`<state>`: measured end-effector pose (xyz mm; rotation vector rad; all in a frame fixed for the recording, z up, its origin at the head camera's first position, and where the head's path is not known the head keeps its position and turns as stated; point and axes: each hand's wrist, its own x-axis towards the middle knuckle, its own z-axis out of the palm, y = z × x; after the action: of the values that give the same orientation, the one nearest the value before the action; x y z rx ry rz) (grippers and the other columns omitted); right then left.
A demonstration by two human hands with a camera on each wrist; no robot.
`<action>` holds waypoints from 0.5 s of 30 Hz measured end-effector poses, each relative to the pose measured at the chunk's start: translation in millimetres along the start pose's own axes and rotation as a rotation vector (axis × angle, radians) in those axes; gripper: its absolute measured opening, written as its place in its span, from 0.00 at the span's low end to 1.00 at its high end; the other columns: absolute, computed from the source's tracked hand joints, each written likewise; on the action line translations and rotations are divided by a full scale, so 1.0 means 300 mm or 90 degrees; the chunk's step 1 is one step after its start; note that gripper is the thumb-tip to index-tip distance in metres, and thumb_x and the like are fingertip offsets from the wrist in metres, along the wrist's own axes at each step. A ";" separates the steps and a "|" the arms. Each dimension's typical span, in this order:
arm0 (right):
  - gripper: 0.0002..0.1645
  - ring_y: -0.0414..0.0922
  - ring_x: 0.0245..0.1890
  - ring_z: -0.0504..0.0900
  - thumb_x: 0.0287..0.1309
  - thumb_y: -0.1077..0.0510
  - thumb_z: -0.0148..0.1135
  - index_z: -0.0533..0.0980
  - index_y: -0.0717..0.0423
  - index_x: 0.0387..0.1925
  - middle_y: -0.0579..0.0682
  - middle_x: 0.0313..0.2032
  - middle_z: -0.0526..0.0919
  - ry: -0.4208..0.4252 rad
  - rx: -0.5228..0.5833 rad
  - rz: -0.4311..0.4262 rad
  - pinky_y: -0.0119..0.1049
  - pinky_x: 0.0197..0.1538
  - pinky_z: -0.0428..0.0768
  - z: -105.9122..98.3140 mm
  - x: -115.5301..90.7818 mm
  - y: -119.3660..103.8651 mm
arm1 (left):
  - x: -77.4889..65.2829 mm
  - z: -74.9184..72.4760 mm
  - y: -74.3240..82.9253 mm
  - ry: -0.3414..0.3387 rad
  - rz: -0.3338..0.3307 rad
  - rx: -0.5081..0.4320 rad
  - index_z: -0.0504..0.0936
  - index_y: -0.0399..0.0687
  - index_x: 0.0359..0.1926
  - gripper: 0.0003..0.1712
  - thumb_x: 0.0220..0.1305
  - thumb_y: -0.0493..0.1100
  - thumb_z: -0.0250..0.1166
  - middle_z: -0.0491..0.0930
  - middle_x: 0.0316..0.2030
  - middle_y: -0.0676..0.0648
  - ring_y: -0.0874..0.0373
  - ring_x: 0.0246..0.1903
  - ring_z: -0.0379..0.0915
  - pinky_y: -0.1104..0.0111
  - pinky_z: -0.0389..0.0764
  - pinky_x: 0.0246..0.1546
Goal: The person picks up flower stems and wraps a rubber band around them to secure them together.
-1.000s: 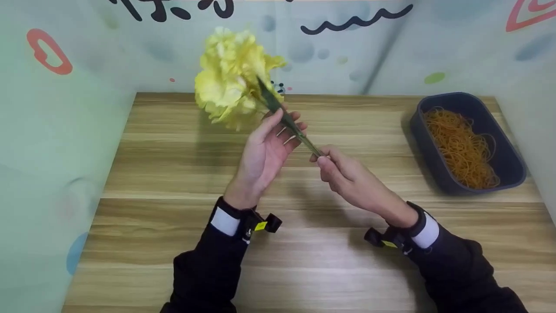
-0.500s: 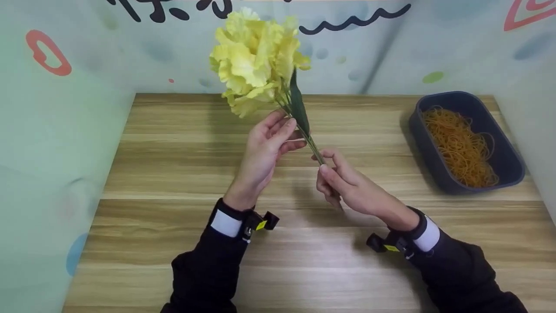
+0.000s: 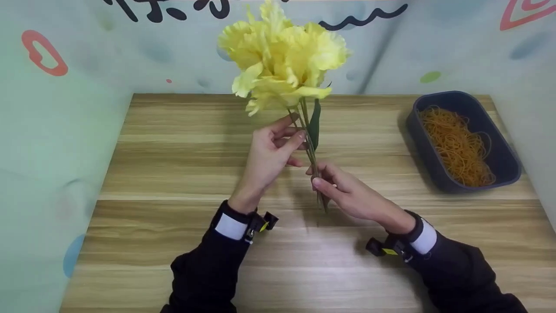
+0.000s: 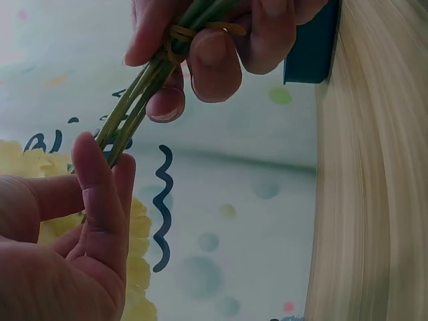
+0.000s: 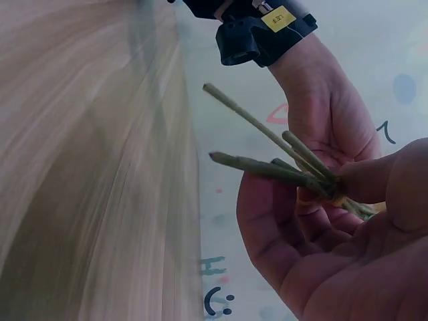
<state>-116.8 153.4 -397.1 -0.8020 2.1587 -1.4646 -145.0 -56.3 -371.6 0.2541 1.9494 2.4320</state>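
Observation:
A bunch of yellow flowers (image 3: 286,61) stands nearly upright between both hands, blossoms at the top against the back wall. My left hand (image 3: 271,152) holds the stems below the blossoms, its thumb in front and fingers behind. Lower down, my right hand (image 3: 352,191) pinches the stems between thumb and fingers. In the left wrist view a rubber band (image 4: 175,43) loops round the green stems (image 4: 127,114) at the right fingers. Several cut stem ends (image 5: 254,166) poke out past the right hand in its wrist view. One dark green leaf (image 3: 316,121) hangs beside the stems.
A dark blue bin (image 3: 438,174) with a heap of rubber bands (image 3: 456,148) stands at the right of the wooden table (image 3: 173,174). A printed backdrop wall (image 3: 165,48) closes off the back, with side walls at left and right.
The flowers have swung from a leftward lean to nearly upright, blossoms moving right. The right hand has slid slightly down, and the left hand's thumb and fingers have come round onto the stems.

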 end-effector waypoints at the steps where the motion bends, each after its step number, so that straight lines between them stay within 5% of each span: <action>1: 0.14 0.48 0.36 0.76 0.79 0.55 0.47 0.68 0.58 0.57 0.57 0.39 0.76 -0.002 0.001 0.001 0.45 0.38 0.80 0.001 0.001 0.001 | 0.001 0.000 -0.003 0.000 -0.003 0.005 0.70 0.32 0.68 0.27 0.69 0.31 0.64 0.85 0.45 0.38 0.45 0.36 0.85 0.53 0.87 0.30; 6: 0.17 0.49 0.38 0.79 0.80 0.57 0.45 0.68 0.64 0.60 0.64 0.42 0.77 -0.019 0.027 0.021 0.45 0.41 0.83 0.006 0.007 0.006 | 0.000 0.005 -0.013 -0.010 -0.017 0.019 0.68 0.29 0.68 0.27 0.72 0.32 0.61 0.84 0.50 0.36 0.48 0.38 0.85 0.56 0.87 0.38; 15: 0.19 0.53 0.40 0.81 0.79 0.56 0.47 0.68 0.64 0.61 0.64 0.44 0.78 -0.050 0.038 0.063 0.56 0.45 0.83 0.010 0.007 0.028 | 0.009 0.007 -0.043 -0.038 -0.055 0.065 0.66 0.25 0.67 0.28 0.71 0.31 0.62 0.81 0.50 0.34 0.47 0.41 0.84 0.58 0.87 0.39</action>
<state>-118.6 152.4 -406.0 -0.7095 2.0568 -1.4175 -148.5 -50.9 -383.4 0.2350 2.0174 2.2504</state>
